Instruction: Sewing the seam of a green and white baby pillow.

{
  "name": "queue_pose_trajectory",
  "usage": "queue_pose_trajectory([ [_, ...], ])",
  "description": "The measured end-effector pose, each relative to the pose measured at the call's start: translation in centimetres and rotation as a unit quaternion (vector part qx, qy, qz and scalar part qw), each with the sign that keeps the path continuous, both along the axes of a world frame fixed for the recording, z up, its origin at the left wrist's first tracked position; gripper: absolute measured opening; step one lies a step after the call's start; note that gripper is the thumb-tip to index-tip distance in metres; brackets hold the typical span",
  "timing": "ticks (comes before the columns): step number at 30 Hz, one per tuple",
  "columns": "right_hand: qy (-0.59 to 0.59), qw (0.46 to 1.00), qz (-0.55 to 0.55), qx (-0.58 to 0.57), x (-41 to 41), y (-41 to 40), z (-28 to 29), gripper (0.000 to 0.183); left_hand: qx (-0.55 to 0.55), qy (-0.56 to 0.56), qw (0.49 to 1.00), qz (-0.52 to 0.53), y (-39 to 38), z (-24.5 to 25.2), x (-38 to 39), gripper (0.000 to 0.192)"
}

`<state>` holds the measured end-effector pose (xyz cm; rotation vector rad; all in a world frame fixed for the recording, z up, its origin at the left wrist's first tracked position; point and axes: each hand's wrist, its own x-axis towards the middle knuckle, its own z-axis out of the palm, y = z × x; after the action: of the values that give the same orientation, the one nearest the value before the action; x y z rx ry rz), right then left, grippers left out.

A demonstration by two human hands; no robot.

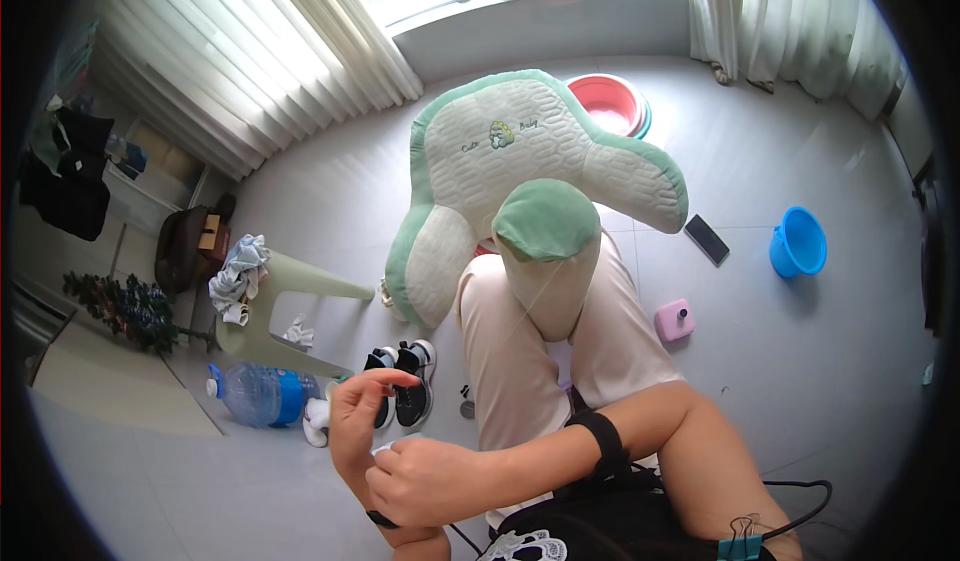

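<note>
My left hand (360,411) is raised at lower centre-left, index finger bent over to the right. Whether it pinches anything fine cannot be told. Just below it, my right hand (427,478) is closed on a small pale-blue and white piece (386,447), mostly hidden by the fingers. A padded bolster (551,291) with a green end stands upright between my thighs. One thin pale thread (529,309) runs down across its side. Beyond my knees leans a white and green quilted backrest cushion (502,178) with an embroidered dinosaur and lettering.
Black sneakers (412,388) and a large water bottle (262,394) lie left, near a pale green stool (292,268) bearing crumpled cloth (241,276). To the right are a phone (706,240), pink box (674,321) and blue bucket (799,242). A red basin (604,103) sits behind the cushion.
</note>
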<state>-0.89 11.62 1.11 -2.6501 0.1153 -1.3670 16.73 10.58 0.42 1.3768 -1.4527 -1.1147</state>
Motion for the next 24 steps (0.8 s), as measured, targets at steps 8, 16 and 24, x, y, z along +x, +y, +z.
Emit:
queue_pose_trajectory([
  [8, -0.039, 0.986, 0.162, 0.030, -1.1, 1.5, -0.1, 0.014, 0.061, 0.294, 0.922, -0.245, -0.6, 0.5, -5.2, 0.018],
  [16, -0.115, 0.982, -0.012, 0.147, -9.5, -4.1, 0.5, 0.038, -0.096, 0.269, 0.936, -0.206, 0.3, 1.8, -3.9, 0.015],
  [24, 0.069, 0.983, -0.005, 0.169, -14.3, -2.6, -0.6, 0.011, -0.060, 0.096, 0.829, -0.548, -2.9, 2.8, -3.4, 0.016],
])
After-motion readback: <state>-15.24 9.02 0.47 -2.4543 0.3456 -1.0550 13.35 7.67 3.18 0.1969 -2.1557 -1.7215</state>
